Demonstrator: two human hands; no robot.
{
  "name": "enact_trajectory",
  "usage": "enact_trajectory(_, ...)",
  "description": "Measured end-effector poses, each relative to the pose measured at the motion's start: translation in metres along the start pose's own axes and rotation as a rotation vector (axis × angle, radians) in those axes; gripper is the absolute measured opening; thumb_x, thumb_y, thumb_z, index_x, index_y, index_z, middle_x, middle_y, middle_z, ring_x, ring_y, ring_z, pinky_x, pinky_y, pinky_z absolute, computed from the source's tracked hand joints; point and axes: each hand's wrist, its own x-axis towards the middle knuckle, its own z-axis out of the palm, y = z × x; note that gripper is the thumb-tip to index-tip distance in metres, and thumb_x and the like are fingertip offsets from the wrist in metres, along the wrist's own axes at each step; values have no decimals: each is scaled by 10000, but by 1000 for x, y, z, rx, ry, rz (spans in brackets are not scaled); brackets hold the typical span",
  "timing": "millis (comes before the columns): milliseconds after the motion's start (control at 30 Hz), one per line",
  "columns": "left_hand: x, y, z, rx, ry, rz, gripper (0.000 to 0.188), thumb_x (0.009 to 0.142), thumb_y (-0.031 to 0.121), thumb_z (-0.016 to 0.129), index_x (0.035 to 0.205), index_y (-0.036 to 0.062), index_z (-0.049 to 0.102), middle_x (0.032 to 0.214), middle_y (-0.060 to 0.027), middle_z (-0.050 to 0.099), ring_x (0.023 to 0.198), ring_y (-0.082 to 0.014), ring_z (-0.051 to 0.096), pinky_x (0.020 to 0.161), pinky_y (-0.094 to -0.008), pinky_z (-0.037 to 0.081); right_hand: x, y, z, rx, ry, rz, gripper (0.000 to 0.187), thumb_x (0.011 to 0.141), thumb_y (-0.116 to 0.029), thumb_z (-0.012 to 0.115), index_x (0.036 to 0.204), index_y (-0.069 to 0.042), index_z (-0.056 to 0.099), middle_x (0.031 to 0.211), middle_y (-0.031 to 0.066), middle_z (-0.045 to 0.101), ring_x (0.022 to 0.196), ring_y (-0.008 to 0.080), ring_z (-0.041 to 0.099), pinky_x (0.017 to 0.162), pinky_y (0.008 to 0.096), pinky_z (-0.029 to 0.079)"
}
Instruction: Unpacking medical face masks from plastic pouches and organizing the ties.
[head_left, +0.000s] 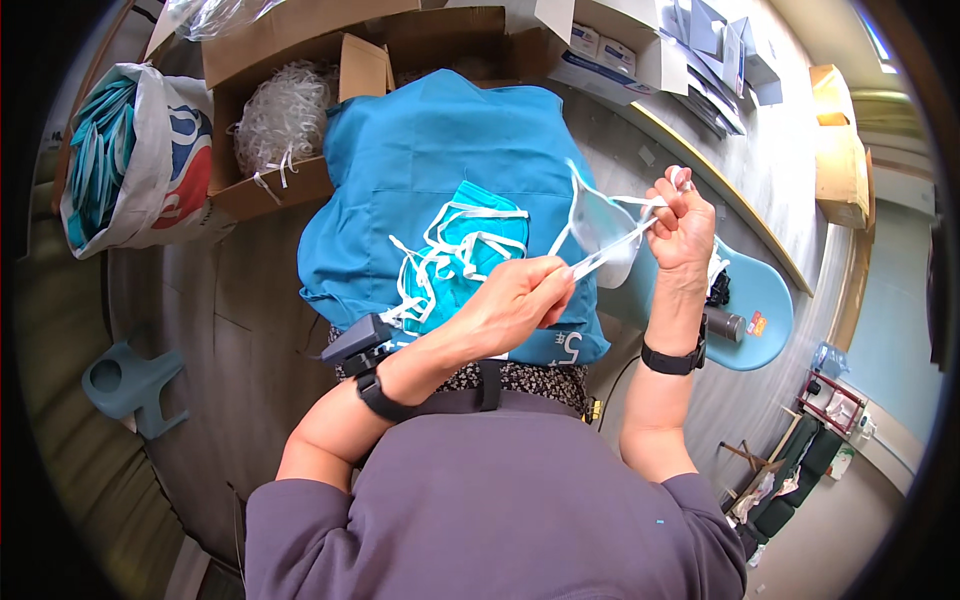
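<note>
A face mask (603,222) with a pale inside and turquoise trim hangs between my hands, slightly blurred. My left hand (522,297) is closed on its white strap (600,258), which runs taut up to the right. My right hand (682,222) is closed on the strap's other end, a bit of white poking out above the fist. Across my lap lies a blue cloth (400,160). On it, beside my left hand, sits a small pile of turquoise masks (470,235) with tangled white straps.
At the far left stand a white bag (160,190) full of turquoise pieces and a cardboard box (230,100) of clear-white straps (285,115). A blue stool (765,300) at right holds a dark cylinder (725,323). Another box (600,75) with small packs is at the back right.
</note>
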Motion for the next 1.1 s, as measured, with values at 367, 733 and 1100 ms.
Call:
enact_trajectory(367,-40,5,-12,20,12,-62,371,1058,252,417,752,52,481,690,7,469,619,-73,429,589,-246,393,16,-7,-6,41,84,12,174,986,-101,447,839,-81,538,552,-60,277,435,53,212,354,227,154)
enact_trajectory(733,-86,13,-19,72,77,-112,374,1051,223,433,720,49,451,640,31,428,600,-57,371,555,-248,347,40,-11,-31,106,278,-15,124,953,-97,454,845,-106,515,547,-44,284,447,74,229,409,247,206)
enact_trajectory(1100,-31,-8,-45,-763,-33,-189,243,956,191,370,785,66,489,596,-22,466,477,-109,388,474,-267,328,-28,31,56,-197,-321,36,159,1000,-141,499,883,-57,564,615,-26,409,500,47,325,433,196,271)
